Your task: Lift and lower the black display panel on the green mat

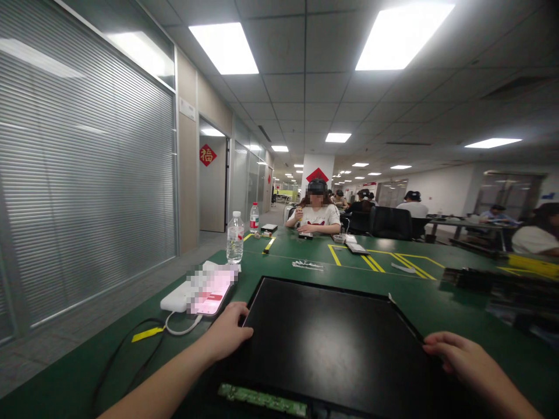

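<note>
A large flat black panel (323, 337) lies on the green table (410, 291) in front of me, with a green circuit strip (262, 400) along its near edge. My left hand (227, 334) grips the panel's left edge, fingers curled over it. My right hand (463, 358) holds the panel's right edge, fingers bent against it.
A phone (213, 294) on a white power bank (179, 299) with a cable lies left of the panel. Two water bottles (234, 237) stand further back. A seated person (318, 215) faces me across the table. Black trays (502, 285) sit at right. Glass walls run along the left.
</note>
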Demonstrator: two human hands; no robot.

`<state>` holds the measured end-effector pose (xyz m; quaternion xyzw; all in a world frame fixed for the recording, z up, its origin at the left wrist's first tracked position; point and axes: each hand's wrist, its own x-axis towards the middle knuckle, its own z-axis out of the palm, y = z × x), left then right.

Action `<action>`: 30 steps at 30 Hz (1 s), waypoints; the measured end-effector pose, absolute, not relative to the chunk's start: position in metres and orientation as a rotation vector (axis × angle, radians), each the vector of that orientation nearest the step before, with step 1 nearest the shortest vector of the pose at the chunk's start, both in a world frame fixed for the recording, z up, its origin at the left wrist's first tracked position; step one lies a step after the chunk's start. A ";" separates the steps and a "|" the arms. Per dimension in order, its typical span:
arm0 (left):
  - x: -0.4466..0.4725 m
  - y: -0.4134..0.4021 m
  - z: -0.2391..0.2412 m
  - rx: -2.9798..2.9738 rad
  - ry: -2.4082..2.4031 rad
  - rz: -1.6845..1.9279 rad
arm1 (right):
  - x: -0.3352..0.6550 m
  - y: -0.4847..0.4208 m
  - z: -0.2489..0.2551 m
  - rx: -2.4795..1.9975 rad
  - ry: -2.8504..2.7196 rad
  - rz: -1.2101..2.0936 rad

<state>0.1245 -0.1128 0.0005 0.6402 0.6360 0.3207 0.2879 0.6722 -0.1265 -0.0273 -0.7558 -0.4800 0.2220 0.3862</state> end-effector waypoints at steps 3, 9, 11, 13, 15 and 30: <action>0.125 -0.114 0.003 1.801 1.747 0.776 | 0.676 -0.126 -0.029 -1.940 -1.253 0.541; 0.129 -0.120 0.010 1.892 1.776 0.674 | 0.663 -0.132 -0.019 -1.987 -1.238 0.513; 0.130 -0.121 0.012 1.905 1.782 0.665 | 0.659 -0.134 -0.015 -1.997 -1.227 0.500; 0.130 -0.123 0.013 1.922 1.776 0.659 | 0.657 -0.134 -0.014 -1.995 -1.239 0.491; 0.129 -0.124 0.013 1.945 1.761 0.649 | 0.657 -0.134 -0.014 -1.993 -1.254 0.487; 0.116 -0.122 0.007 2.178 1.662 0.637 | 0.662 -0.135 -0.015 -2.041 -1.341 0.416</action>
